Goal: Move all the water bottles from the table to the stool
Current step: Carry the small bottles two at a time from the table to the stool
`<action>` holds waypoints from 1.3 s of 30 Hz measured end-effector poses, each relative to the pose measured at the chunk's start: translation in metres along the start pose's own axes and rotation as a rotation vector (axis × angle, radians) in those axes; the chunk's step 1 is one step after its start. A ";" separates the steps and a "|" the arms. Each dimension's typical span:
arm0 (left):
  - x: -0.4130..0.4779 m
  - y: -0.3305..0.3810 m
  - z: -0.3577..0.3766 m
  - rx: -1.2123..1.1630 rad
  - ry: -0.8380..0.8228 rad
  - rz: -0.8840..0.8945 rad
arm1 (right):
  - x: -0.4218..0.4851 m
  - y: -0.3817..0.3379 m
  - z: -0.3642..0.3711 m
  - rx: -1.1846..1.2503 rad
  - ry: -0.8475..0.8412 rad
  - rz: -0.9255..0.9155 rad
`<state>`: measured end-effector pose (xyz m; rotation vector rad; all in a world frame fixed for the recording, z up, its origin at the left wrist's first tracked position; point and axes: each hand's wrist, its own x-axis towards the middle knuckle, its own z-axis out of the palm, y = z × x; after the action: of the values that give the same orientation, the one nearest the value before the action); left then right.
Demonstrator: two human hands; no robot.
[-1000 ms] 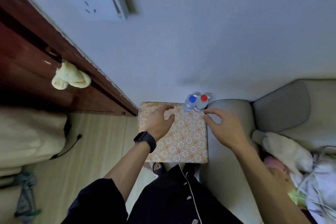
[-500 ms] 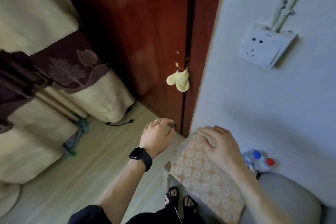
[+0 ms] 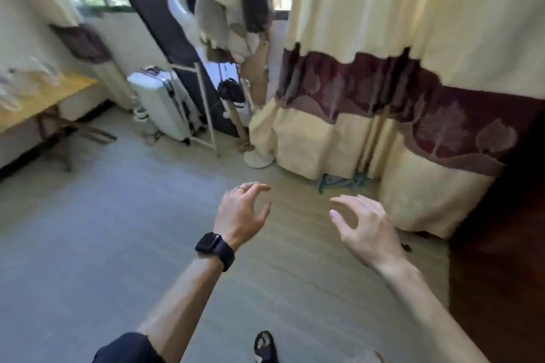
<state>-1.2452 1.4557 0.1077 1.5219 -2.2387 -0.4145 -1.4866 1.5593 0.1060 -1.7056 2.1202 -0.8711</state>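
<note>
My left hand (image 3: pixel 243 211), with a black watch on the wrist and a ring on one finger, hangs open over the floor and holds nothing. My right hand (image 3: pixel 364 225) is beside it, fingers spread and curled, also holding nothing. At the far left stands a wooden table (image 3: pixel 44 97), and blurred clear shapes on it may be water bottles (image 3: pixel 17 84). The stool and the bottles on it are out of view.
A white suitcase (image 3: pixel 160 103) and a metal rack (image 3: pixel 203 109) stand at the back. Cream and maroon curtains (image 3: pixel 398 91) hang on the right beside a dark wooden door (image 3: pixel 501 244). Open wood floor (image 3: pixel 118 244) lies ahead. A sandalled foot (image 3: pixel 265 346) shows at the bottom.
The view has swung left, away from the patterned stool with its two bottles, through the door to the open room. Both hands left the stool and now hang open in the air.
</note>
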 end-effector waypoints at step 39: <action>0.195 -0.563 -0.479 0.314 0.735 -0.603 | 0.472 -0.693 0.352 0.196 -0.139 -1.006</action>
<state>-0.6206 1.0604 0.3023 2.0670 -1.2985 0.3251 -0.8686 0.9295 0.3251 -2.6091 0.9462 -1.0752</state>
